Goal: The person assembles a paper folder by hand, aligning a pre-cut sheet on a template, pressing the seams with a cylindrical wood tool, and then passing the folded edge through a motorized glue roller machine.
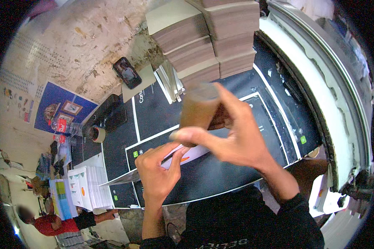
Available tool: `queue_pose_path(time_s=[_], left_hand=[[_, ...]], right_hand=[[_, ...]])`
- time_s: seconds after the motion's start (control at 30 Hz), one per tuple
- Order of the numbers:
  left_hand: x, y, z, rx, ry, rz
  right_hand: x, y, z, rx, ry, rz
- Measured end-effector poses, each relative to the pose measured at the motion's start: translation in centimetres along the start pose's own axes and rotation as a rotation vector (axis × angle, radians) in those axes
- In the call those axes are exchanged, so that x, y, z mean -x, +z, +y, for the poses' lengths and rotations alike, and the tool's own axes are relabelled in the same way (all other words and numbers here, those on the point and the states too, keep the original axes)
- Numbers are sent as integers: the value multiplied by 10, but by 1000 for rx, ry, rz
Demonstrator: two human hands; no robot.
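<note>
My left hand (160, 170) pinches the edge of a thin white printed sheet (194, 154) with an orange mark. The sheet stretches out to both sides of that hand, low over the black tabletop (162, 118). Wrapped around a brown, cup-shaped object (198, 108) are the fingers of my right hand (239, 135). This object is smeared by motion and its kind is unclear. It is tilted, and its lower end comes close to my left fingertips; whether it touches the sheet cannot be made out.
Tall stacks of grey-brown board (185, 35) stand at the back. A phone (127, 73) lies left of them. Piled printed sheets (87, 189), a cup (98, 134) and a plastic bottle (64, 125) are at left. A white machine (320, 70) curves along the right. Another person (54, 224) is far left.
</note>
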State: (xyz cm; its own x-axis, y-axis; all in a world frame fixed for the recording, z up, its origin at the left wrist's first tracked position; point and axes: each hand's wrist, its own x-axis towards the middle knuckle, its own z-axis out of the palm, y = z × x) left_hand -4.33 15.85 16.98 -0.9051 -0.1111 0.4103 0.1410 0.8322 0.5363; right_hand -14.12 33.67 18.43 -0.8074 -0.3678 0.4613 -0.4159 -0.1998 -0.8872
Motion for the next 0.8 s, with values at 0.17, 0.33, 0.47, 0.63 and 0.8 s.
queue_pose_path(time_s=[0.17, 0.33, 0.47, 0.63, 0.8], left_hand=[[-2, 2, 1, 47, -31, 6], [-8, 0, 9, 33, -90, -41], [-6, -3, 6, 70, -116, -59], [-6, -3, 5, 75, -100, -47], [-2, -7, 11, 95, -173, -53]], right_hand=[[31, 15, 31, -480, 217, 235], [56, 32, 55, -862, 338, 450], [57, 34, 58, -742, 314, 393], [42, 23, 51, -600, 253, 296], [22, 13, 28, -274, 146, 162]])
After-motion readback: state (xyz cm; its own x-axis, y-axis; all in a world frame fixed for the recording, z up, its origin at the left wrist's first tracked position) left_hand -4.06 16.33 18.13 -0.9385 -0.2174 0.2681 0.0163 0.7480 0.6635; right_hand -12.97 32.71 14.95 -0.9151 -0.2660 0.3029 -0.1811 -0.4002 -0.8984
